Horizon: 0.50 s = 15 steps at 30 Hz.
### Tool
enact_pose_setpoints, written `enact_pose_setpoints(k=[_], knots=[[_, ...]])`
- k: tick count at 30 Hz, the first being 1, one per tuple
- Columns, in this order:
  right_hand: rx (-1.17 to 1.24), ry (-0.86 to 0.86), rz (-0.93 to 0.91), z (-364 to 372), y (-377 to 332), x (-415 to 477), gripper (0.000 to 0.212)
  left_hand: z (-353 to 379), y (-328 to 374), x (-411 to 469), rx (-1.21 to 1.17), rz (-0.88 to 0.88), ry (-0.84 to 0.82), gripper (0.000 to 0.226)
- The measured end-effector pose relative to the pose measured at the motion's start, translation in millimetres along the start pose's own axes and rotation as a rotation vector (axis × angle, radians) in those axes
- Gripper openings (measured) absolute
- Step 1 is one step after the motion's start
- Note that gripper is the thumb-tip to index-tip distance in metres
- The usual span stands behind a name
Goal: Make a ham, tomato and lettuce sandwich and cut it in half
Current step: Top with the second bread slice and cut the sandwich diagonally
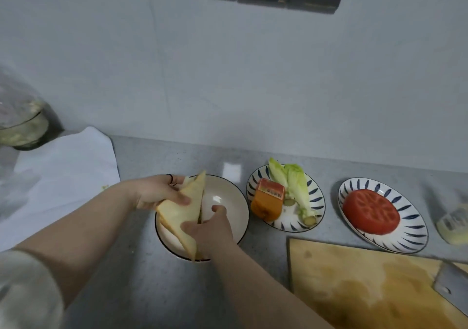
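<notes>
Head view
Hidden: sandwich half point(181, 211) filling barely shows; cleaver point(453, 288) cut off at the frame edge.
Grip: left hand point(158, 192) and right hand point(210, 230) both clasp the half over the white bowl point(228, 194).
Around: lettuce plate point(316, 202), tomato plate point(410, 217), cutting board point(354, 278) on the desk point(141, 265).

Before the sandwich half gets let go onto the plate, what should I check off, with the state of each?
1. Left hand grips the sandwich half: ok.
2. Right hand steadies its lower corner: ok.
3. Half is over the white plate: ok.
4. Half lies flat: not ok, tilted on edge.
5. Filling intact inside: cannot tell, mostly hidden.
6. Knife clear of hands, on the cutting board: ok.
</notes>
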State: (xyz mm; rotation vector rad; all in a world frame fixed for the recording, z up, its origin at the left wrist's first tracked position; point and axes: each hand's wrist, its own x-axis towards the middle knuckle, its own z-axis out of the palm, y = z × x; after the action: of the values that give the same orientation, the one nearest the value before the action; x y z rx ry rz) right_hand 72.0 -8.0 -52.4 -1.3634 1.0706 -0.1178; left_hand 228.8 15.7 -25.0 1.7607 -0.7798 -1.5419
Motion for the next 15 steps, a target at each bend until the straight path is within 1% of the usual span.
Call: enact_pose_setpoints(k=[2,4,7,11,15], knots=[[-0.031,-0.001,0.018,1,0,5,0.079,-1,2,7,0.188,-0.035,0.024,0.056],[-0.062,0.005,0.030,1,0,8,0.079,-2,4,14,0.389,-0.041,0.085,0.072],[-0.127,0.026,0.028,0,-1,9,0.078,2,7,20,0.534,-0.018,0.142,0.085],[-0.244,0.045,-0.022,2,-4,8,0.072,4,9,20,0.704,0.063,0.240,0.093],[-0.428,0.091,-0.087,1,-6,7,0.068,9,0,20,0.726,0.179,0.402,0.084]])
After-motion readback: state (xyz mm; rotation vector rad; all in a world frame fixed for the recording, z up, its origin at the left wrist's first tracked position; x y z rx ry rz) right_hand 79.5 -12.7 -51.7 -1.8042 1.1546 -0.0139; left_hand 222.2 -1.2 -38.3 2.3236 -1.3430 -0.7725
